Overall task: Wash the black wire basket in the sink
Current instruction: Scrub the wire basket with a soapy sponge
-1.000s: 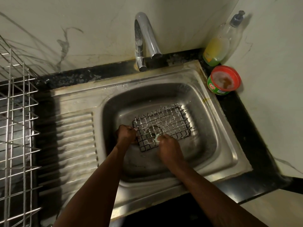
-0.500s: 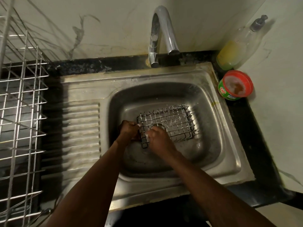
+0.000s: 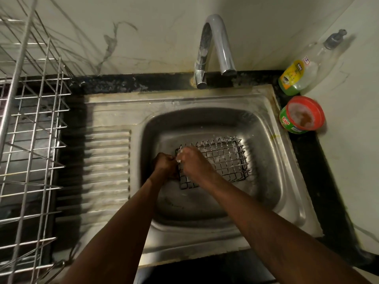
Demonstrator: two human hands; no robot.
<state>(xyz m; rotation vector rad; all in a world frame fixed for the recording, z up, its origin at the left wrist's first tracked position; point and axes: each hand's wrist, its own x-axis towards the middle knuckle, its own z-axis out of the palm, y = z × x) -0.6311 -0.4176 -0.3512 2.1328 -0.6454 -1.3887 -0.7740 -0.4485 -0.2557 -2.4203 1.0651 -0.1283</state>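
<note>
Gripping basket (image 3: 223, 160) (L fingers (image 3: 168, 160)), pad (image 3: 178, 160) (R fingers (image 3: 187, 153))

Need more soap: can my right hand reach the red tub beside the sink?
Probably yes. The right hand sits over the wire basket, and nothing stands between it and the red tub on the counter.

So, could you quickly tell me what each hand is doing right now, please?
Left hand: grips the basket's left edge.
Right hand: holds something white, likely a scrubber, against the basket.
</note>
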